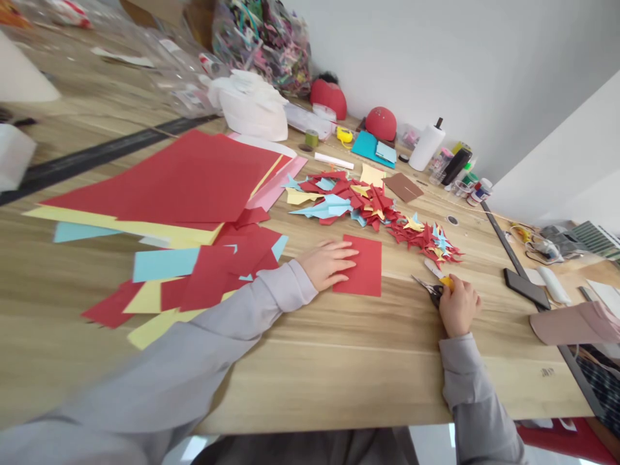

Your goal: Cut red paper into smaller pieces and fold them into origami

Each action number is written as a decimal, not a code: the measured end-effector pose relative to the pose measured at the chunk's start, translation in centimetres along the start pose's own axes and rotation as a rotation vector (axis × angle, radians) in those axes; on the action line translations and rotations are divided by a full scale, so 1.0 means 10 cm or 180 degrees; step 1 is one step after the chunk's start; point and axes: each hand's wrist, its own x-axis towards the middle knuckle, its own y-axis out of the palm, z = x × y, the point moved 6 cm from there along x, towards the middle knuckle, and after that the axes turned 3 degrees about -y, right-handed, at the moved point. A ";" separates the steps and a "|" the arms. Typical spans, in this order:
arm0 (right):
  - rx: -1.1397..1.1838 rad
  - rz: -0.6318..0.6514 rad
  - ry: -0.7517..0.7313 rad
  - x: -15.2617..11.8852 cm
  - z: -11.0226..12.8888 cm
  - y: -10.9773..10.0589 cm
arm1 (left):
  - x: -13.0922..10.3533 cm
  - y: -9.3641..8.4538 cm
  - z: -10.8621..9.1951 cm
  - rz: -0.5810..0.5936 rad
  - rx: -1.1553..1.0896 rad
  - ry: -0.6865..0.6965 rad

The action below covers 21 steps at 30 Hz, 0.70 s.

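Observation:
My left hand (328, 263) lies flat with fingers spread on the left part of a square red sheet of paper (364, 266). My right hand (459, 305) is closed around the yellow handle of a knife (444, 280), whose pale blade points away to the upper left. Scissors (430, 289) with black handles lie just beside that hand, partly hidden by it. Beyond the hands spreads a pile of folded paper shapes (372, 205) in red, yellow and light blue. To the left of my left hand are loose red, blue and yellow paper pieces (208, 278).
Large red sheets (194, 177) are stacked at the left. Along the wall stand a white bottle (427, 145), red pincushion-like domes (380, 123) and a yellow tape measure (344, 134). At the right lie a black phone (526, 289) and a pink cylinder (564, 325).

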 end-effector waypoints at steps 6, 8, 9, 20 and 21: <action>0.0383 -0.0440 -0.0436 -0.01 0.04 -0.10 | -0.02 0.05 0.08 0.0159 -0.0137 -0.0162; 0.0862 -0.0588 -0.0770 -0.03 0.12 -0.18 | -0.01 -0.03 0.06 0.0061 -0.0181 -0.0136; 0.1136 -0.0621 -0.0988 -0.05 0.19 -0.22 | 0.00 -0.07 0.05 0.0029 -0.0195 -0.0121; 0.2251 0.0464 -0.3155 -0.56 0.86 -0.50 | 0.06 -0.07 0.06 -0.0051 -0.0265 -0.0399; 0.2236 0.0527 -0.3234 -0.57 0.87 -0.50 | 0.06 -0.08 0.05 -0.0041 -0.0273 -0.0381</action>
